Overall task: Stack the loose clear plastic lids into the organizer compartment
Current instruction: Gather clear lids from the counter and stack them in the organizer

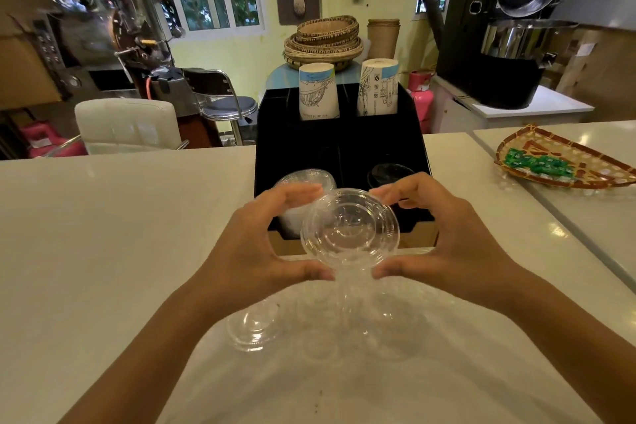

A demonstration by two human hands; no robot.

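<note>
A clear plastic lid (349, 229) is held up between my two hands, just in front of the black organizer (303, 144). My left hand (254, 244) grips its left rim with thumb below and fingers above. My right hand (454, 241) grips the right rim the same way. A stack of clear lids (303, 182) sits in the organizer's front left compartment, partly hidden by my left fingers. Several loose clear lids (254, 329) lie on the white counter below my hands. Black lids (387, 174) fill the front right compartment.
Two stacks of printed paper cups (318, 91) stand in the organizer's rear compartments. A woven tray with green packets (564, 162) lies at the right on the counter (103, 234). A white chair, stool and roasting machines stand behind the counter.
</note>
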